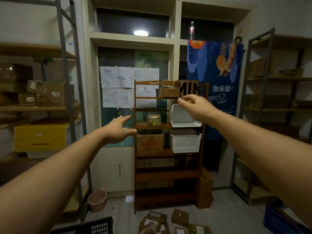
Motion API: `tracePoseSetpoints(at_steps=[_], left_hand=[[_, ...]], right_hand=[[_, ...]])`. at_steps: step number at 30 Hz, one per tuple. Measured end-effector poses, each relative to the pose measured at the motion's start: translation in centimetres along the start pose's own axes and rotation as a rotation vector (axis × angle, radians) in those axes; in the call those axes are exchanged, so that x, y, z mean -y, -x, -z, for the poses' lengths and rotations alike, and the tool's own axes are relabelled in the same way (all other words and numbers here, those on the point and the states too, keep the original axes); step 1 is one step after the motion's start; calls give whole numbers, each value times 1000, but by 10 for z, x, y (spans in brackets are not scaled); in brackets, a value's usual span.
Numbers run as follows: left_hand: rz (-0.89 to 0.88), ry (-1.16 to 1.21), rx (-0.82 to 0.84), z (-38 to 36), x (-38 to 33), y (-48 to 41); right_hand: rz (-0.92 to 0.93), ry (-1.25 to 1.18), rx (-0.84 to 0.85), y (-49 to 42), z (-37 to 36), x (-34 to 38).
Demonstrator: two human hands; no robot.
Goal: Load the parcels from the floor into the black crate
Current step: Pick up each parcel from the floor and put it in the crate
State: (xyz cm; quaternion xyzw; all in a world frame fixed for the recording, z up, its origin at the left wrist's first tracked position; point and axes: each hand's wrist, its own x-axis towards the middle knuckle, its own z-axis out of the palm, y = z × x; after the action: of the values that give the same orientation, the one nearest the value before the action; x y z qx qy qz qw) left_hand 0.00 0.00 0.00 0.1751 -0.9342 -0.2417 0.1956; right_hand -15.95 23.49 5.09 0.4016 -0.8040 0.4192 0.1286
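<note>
Parcels on floor, labels unreadable — left grip, right grip empty, fingers loose.

rack behind and between left hand and right hand | parcels on floor below both hands | crate low beneath left hand, left of parcels | basket on rack below right hand

Dim storeroom: wooden shelf unit before dark windows, metal racks alongside.
</note>
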Motion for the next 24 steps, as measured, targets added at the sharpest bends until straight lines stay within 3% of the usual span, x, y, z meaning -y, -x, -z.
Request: tracePoseSetpoints(at_steps=[4, 12, 24], left_hand=[[12, -6, -1, -4, 19, -6], [22, -70, 92, -49, 62, -41], [138, 65, 296, -234, 33, -146]], right_hand=[[-170, 87, 72, 0, -30, -24], [-288, 126, 193, 3, -94, -80], [-396, 236, 363, -7, -122, -265]])
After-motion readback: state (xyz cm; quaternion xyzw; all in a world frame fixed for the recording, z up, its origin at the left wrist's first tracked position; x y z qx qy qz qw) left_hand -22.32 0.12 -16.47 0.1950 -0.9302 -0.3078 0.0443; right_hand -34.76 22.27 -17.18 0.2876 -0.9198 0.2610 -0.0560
